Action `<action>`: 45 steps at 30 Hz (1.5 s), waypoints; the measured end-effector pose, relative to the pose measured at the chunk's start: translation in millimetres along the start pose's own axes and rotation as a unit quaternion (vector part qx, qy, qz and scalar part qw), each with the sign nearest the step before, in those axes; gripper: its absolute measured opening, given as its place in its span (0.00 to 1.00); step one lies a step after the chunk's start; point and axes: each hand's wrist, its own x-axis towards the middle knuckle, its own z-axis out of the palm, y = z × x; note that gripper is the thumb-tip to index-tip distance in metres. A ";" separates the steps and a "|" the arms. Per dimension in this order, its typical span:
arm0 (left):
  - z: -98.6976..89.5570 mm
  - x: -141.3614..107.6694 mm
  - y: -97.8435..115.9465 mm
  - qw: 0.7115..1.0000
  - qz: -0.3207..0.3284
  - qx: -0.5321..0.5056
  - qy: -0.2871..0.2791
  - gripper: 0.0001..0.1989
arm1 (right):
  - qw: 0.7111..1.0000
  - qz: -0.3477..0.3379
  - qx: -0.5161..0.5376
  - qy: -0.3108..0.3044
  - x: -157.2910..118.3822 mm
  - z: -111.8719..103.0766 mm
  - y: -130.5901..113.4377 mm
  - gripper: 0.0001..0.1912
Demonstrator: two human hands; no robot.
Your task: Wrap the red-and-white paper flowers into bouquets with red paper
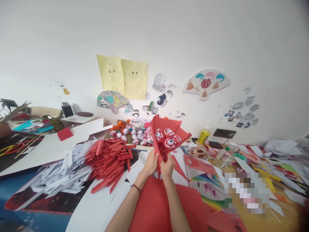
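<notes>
Both of my hands grip the lower part of a bouquet wrapped in red paper (pixel 166 121). My left hand (pixel 151 161) is closed on the left side of the wrapping, thumb up. On the front right, my right hand (pixel 167 166) is closed round the gathered paper. Several red-and-white folded paper flowers (pixel 170 142) show inside the flared wrap. The stems are hidden by the paper and my fingers. Below my forearms lies a large red paper sheet (pixel 154 206) on white paper.
Left of my hands are a pile of red paper strips (pixel 109 159) and a pile of white strips (pixel 65 174). Paper balls (pixel 137 135) fill a tray behind. A yellow bottle (pixel 204 135), paper scraps and a rainbow-printed sheet (pixel 205 180) lie to the right.
</notes>
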 end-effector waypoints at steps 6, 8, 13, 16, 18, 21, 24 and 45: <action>7.0 -9.5 0.2 0.996 -0.037 -0.057 0.056 0.21 | 1.000 -0.006 0.001 -0.030 -3.8 -1.0 -2.7 0.15; 7.3 -10.6 -1.6 0.994 -0.047 -0.076 0.064 0.21 | 0.999 -0.008 0.017 -0.048 -4.3 -1.9 -4.3 0.15; 4.3 -11.4 -5.0 0.989 -0.036 -0.119 0.083 0.20 | 0.996 -0.011 0.052 -0.069 -5.8 -3.4 -6.6 0.15; 4.5 -11.0 -9.1 0.983 -0.039 -0.150 0.096 0.20 | 0.995 -0.017 0.053 -0.084 -6.7 -3.4 -6.8 0.14; 5.7 -10.1 -12.7 0.979 -0.046 -0.167 0.110 0.21 | 0.994 -0.026 0.060 -0.092 -7.1 -3.5 -7.0 0.14; 6.9 -8.7 -17.2 0.975 -0.060 -0.176 0.122 0.21 | 0.992 -0.031 0.076 -0.099 -7.5 -4.1 -8.0 0.13; 5.8 -8.9 -17.9 0.974 -0.067 -0.176 0.125 0.21 | 0.988 -0.021 0.101 -0.111 -8.2 -4.7 -8.9 0.13; -13.6 -9.9 5.4 0.960 -0.091 -0.249 0.094 0.32 | 0.975 0.093 0.176 -0.097 -6.3 -4.5 -1.4 0.19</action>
